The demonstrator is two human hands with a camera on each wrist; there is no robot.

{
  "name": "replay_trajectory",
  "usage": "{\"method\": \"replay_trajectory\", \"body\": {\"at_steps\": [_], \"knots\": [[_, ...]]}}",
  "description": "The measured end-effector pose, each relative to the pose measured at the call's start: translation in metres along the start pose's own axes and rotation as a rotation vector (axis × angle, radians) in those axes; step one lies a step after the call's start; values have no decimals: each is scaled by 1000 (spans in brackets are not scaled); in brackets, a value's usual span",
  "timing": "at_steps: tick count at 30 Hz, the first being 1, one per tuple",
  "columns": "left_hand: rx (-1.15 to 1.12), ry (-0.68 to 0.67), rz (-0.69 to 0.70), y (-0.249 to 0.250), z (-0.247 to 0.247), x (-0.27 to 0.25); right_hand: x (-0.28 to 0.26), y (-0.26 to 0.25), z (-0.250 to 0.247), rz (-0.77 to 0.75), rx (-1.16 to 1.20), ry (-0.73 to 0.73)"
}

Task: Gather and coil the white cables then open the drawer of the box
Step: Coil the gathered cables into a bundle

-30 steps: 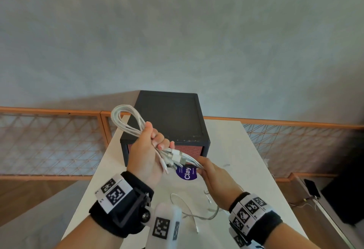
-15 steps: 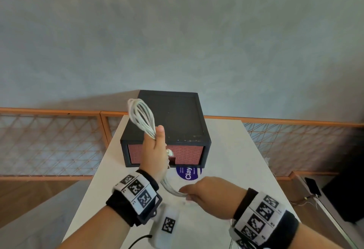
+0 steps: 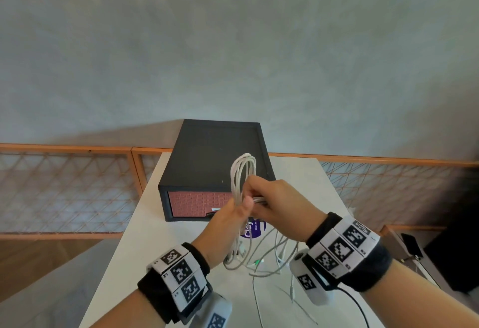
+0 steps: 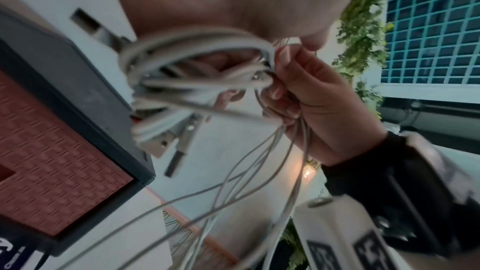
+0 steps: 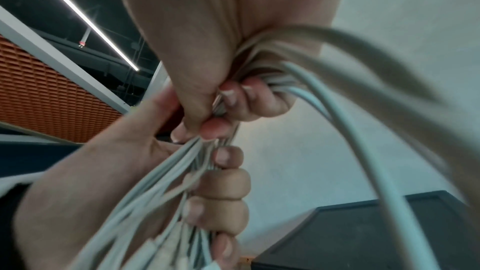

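Note:
A looped bundle of white cables (image 3: 242,172) stands upright in front of the black box (image 3: 220,154). My left hand (image 3: 233,213) grips the bundle at its middle, fingers curled round it (image 5: 218,192). My right hand (image 3: 272,198) meets it from the right and holds several strands against the loop (image 4: 285,81). Loose cable tails (image 3: 272,257) hang from both hands down to the white table (image 3: 166,263). Plug ends (image 4: 176,147) dangle under the coil. The box's reddish drawer front (image 3: 197,203) is shut, its right part hidden behind my hands.
A round purple sticker (image 3: 255,229) lies on the table just in front of the box. An orange mesh railing (image 3: 77,185) runs behind the table on both sides. A dark phone (image 3: 412,243) lies on a ledge at the right.
My left hand has carried the coil to the right, in front of the box. My right hand has risen from the table, bringing loose strands up to the coil.

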State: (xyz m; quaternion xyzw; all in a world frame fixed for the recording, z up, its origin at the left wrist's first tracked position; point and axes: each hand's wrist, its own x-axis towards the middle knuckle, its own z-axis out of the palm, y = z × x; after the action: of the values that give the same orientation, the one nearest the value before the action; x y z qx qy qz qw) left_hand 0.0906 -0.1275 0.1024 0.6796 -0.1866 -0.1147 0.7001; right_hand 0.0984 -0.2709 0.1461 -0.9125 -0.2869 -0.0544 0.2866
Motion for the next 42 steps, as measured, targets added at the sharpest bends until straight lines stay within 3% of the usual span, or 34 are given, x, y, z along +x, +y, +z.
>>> {"method": "replay_trajectory", "body": {"at_steps": [4, 10, 21, 29, 32, 37, 42], "knots": [[262, -141, 66, 0, -4, -4, 3, 2, -6, 44, 77, 5], [491, -146, 104, 3, -4, -5, 7, -2, -13, 27, 62, -37], [400, -101, 93, -9, -8, -5, 0, -4, -19, 90, 178, -42], [446, -65, 7, -25, -6, -5, -9, -3, -8, 111, 302, 129], [436, -35, -4, -27, -6, -7, -10, -4, -9, 109, 248, 108], [374, -11, 21, -21, -4, -9, -11, 2, -15, 124, -58, -35], [378, -6, 10, -19, 0, -10, -13, 1, -8, 96, -97, 11]]}}
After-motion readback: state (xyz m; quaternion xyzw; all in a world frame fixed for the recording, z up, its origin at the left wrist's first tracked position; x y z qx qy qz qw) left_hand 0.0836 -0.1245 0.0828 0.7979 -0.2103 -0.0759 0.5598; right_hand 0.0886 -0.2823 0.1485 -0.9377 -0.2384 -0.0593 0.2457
